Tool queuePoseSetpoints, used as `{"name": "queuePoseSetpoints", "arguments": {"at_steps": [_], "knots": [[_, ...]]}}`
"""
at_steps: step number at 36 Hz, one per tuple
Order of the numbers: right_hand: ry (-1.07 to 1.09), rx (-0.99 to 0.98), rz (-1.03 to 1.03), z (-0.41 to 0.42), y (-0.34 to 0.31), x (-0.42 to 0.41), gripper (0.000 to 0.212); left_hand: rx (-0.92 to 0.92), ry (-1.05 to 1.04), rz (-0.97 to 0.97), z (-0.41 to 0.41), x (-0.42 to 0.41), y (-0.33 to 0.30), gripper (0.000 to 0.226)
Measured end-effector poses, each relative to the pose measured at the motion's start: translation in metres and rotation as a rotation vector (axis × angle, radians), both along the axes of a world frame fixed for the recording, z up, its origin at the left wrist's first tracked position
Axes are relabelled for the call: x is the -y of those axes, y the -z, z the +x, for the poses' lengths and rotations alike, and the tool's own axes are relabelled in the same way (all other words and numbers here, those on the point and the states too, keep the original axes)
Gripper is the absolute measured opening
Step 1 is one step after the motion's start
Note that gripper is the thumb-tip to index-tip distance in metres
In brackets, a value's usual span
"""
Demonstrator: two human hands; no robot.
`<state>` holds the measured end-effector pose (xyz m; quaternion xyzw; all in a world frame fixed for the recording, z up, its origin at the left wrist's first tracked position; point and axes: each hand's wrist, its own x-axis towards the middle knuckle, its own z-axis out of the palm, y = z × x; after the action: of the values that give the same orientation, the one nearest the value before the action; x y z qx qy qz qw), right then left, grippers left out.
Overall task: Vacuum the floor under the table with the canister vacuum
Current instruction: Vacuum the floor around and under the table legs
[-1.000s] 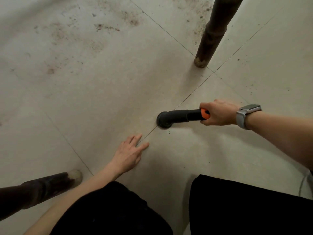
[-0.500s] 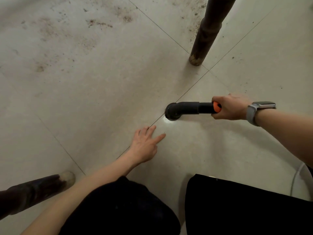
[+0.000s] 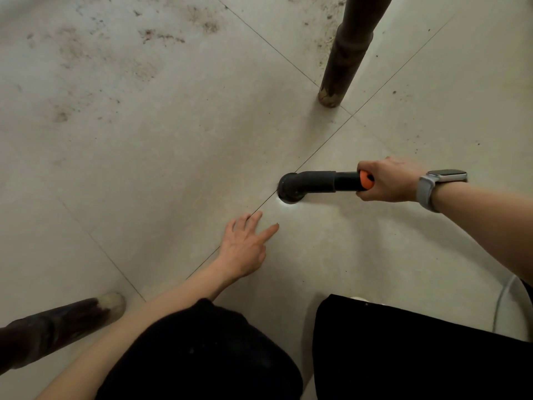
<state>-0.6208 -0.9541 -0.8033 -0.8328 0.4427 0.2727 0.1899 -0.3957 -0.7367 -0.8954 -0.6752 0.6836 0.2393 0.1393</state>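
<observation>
Just beyond your flat, open left hand [image 3: 245,249], the nozzle [image 3: 291,189] meets the floor [image 3: 144,168]. Your right hand [image 3: 389,180] grips the wand; sweep slowly toward the grime beyond, nozzle flush.

Dim, soft shadows; sharp focus, wide-angle edge bending.

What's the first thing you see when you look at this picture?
Right in the middle, the black vacuum nozzle presses on the pale floor, gripped at its orange band by the right hand. Just below it the left hand rests flat, fingers spread. Brown dirt stains dot the tiles at the top left.
</observation>
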Motion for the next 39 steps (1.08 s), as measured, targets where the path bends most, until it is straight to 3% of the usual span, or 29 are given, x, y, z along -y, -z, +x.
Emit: {"name": "queuePoseSetpoints", "arguments": {"at_steps": [9,15,23,28,31,35,39], "knots": [[-0.031,0.052,0.029,0.006,-0.007,-0.010,0.020,-0.045,-0.038,-0.070,0.007,-0.001,0.001,0.057],[-0.237,0.059,0.089,0.030,0.002,-0.040,0.020,-0.036,-0.084,-0.129,0.034,-0.012,0.005,0.048],[-0.112,0.125,0.009,0.060,-0.002,-0.034,0.020,0.020,-0.039,-0.128,0.052,-0.020,0.004,0.059],[-0.247,0.109,0.076,0.074,0.001,-0.055,0.015,-0.013,-0.008,-0.134,0.062,-0.035,0.004,0.046],[-0.238,0.105,0.017,0.078,0.000,-0.046,0.019,-0.034,0.029,-0.150,0.070,-0.048,0.004,0.043],[-0.264,0.102,0.018,0.074,0.000,-0.052,0.017,-0.053,0.003,-0.162,0.079,-0.070,0.002,0.049],[-0.459,0.095,0.131,0.077,0.009,-0.089,0.020,0.008,-0.086,-0.123,0.100,-0.084,0.001,0.057]]}}
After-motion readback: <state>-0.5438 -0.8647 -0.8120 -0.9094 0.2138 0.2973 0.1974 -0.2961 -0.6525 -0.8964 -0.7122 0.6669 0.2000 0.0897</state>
